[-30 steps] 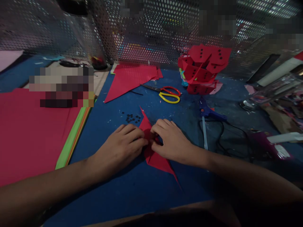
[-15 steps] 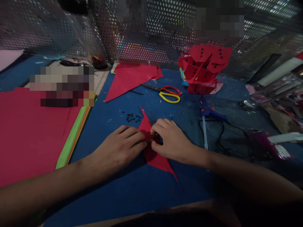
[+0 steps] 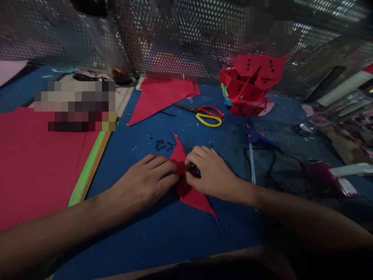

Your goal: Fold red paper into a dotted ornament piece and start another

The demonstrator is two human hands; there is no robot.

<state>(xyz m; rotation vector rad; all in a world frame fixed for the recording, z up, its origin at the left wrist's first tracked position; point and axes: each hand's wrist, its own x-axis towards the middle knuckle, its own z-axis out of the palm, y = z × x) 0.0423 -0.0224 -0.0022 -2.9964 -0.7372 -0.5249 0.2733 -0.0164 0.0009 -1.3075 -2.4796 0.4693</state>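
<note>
A long pointed piece of red paper (image 3: 192,196) lies on the blue table top (image 3: 163,233) in front of me. My left hand (image 3: 145,182) rests on its left side with fingers together, pressing the paper. My right hand (image 3: 211,173) holds the paper from the right, its fingertips pinched on the fold in the middle. The two hands nearly touch over the paper. A scatter of small black dots (image 3: 163,146) lies just beyond my left hand.
Red and yellow scissors (image 3: 208,115) and a red paper sheet (image 3: 160,97) lie further back. A pile of folded red pieces with black dots (image 3: 250,85) stands at the back right. A blue glue gun (image 3: 258,140) with cable lies right. Stacked coloured sheets (image 3: 37,163) lie left.
Almost nothing has moved. Both hands stay on the red paper, with only slight shifts of the fingertips.
</note>
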